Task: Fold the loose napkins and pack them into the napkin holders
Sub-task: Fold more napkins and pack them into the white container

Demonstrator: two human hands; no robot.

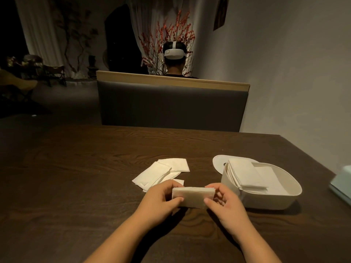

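Both forearms reach in from the near edge of the dark wooden table [76,158], angled toward each other so the hands meet at the middle. Between them is a folded stack of napkins [191,196], held just above the tabletop with its long side running left to right. The left hand [161,198] grips the stack's left end — thumb curled over the near face, fingers wrapped round the far side. The right hand [224,202] grips the right end the same way, thumb pressed on the front, fingers curled behind the edge. Both wrists are bent slightly inward, palms facing one another.

Just beyond the left hand lies a loose spread of napkins [161,171], flat on the table and overlapping in a fan. To the right, just beside the right hand, sits the white oval napkin holder [275,198] — open, with a stack of folded napkins [245,174] leaning inside against its left wall. Its lid [218,162] lies flat behind it, partly hidden.

At the far right edge a pale green box [341,183] is cut off by the frame. Across the table stands a grey bench back [171,107], and behind it a person [173,61] seated facing away, wearing a white headset.
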